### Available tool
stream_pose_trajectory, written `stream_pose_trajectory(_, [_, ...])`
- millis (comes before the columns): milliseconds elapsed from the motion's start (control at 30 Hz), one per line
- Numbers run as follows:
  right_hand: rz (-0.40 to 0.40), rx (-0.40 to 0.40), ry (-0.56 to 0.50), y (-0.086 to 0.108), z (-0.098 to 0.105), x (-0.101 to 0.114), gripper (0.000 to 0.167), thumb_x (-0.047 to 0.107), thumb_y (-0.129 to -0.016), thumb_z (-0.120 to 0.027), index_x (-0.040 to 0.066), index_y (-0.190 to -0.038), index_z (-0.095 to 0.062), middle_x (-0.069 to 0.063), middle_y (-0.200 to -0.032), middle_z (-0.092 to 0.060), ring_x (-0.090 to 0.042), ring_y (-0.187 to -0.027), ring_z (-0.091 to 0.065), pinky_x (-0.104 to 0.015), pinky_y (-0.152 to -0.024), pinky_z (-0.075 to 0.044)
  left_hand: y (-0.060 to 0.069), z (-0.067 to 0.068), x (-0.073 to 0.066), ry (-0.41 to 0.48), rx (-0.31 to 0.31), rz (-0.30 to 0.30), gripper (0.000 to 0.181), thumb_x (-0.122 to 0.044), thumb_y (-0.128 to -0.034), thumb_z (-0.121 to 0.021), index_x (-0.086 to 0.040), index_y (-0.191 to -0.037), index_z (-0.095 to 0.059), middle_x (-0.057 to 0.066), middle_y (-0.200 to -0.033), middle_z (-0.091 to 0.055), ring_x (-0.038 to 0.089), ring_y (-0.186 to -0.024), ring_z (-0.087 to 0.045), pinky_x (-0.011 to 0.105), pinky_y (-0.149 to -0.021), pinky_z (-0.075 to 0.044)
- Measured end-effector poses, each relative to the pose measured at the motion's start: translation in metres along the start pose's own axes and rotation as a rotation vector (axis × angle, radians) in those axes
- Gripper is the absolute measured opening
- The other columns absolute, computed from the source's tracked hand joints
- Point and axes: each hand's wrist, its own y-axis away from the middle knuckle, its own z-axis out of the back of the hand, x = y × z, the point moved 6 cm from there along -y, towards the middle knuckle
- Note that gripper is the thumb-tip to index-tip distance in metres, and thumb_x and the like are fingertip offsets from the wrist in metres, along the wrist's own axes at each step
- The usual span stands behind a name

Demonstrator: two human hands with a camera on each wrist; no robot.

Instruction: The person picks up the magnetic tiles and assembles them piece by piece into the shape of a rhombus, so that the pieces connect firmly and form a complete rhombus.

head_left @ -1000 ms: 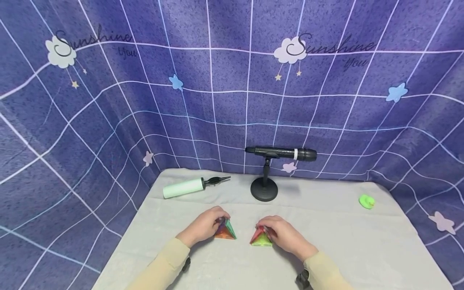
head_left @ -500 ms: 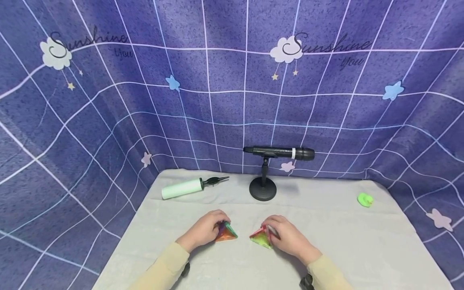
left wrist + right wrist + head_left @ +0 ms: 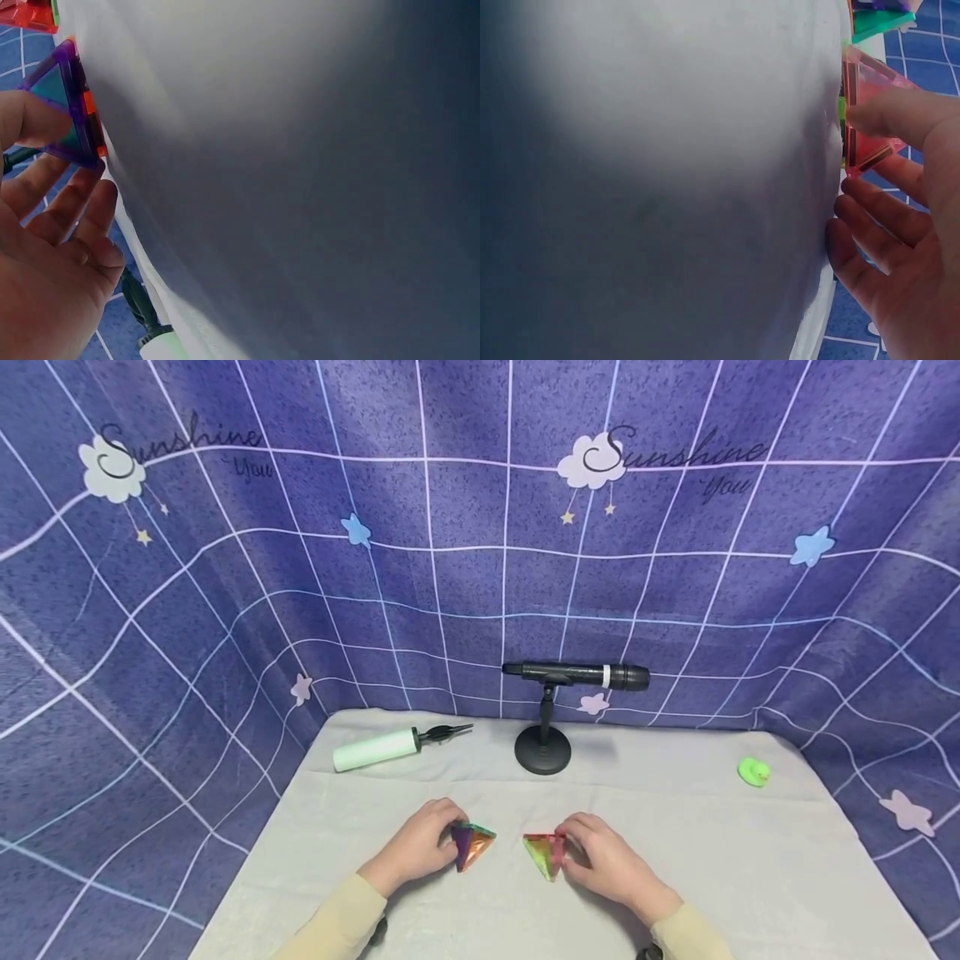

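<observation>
My left hand [image 3: 420,847] holds a small pyramid of see-through magnetic tiles [image 3: 476,845] by its left side, with purple, orange and green faces. In the left wrist view, the thumb [image 3: 37,124] lies on the purple-framed face [image 3: 76,90], and the other fingers are behind and below it. Across a short gap, my right hand [image 3: 611,864] grips a second tile pyramid [image 3: 540,853], red-pink and yellow-green. The right wrist view has the thumb [image 3: 885,112] pressed on its pink face [image 3: 868,84]. Both pyramids are at the tabletop, apart from each other.
A black microphone [image 3: 577,675] on a round-based stand [image 3: 543,750] stands behind the hands. At the back left lies a pale green hand pump [image 3: 377,750] with a black nozzle. A green toy duck [image 3: 753,772] sits far right on the white tablecloth [image 3: 705,827]. Patterned curtains [image 3: 450,577] enclose the table.
Both pyramids have turned in the fingers, so that their orange and yellow-green faces now point downward in the head view. The hands have shifted slightly toward the person.
</observation>
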Motion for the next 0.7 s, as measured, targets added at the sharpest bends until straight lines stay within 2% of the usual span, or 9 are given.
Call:
stream_pose_trajectory(333, [-0.104, 0.037, -0.035, 0.004, -0.002, -0.003, 0.034, 0.014, -0.077, -0.091, 0.013, -0.102, -0.068, 0.006, -0.099, -0.065, -0.011, -0.093, -0.061, -0.038, -0.086, -0.054, 0.007, -0.001, -0.006, -0.008, -0.013, 0.001, 0.030, -0.020, -0.0872, -0.082, -0.014, -0.114, -0.069, -0.007, -0.109, -0.065, 0.013, -0.103, -0.059, 0.039, -0.094, -0.051])
stream_pose_trajectory(567, [-0.084, 0.044, -0.112, 0.002, -0.003, 0.002, 0.045, 0.012, -0.078, -0.089, 0.006, -0.118, -0.070, 0.000, -0.115, -0.070, -0.019, -0.108, -0.066, -0.043, -0.096, -0.052, 0.009, -0.001, -0.010, 0.018, 0.002, -0.033, 0.036, -0.019, -0.0898, -0.082, -0.011, -0.123, -0.069, -0.005, -0.115, -0.066, 0.014, -0.108, -0.062, 0.039, -0.098, -0.050])
stream_pose_trajectory(700, [-0.092, 0.059, -0.122, 0.000, -0.006, 0.005, 0.045, 0.012, -0.081, -0.088, 0.006, -0.121, -0.070, 0.000, -0.118, -0.071, -0.020, -0.112, -0.066, -0.043, -0.098, -0.051, 0.008, -0.003, -0.012, 0.038, 0.009, -0.048, 0.036, -0.017, -0.0902, -0.081, -0.011, -0.123, -0.069, -0.005, -0.117, -0.067, 0.015, -0.110, -0.063, 0.040, -0.100, -0.050])
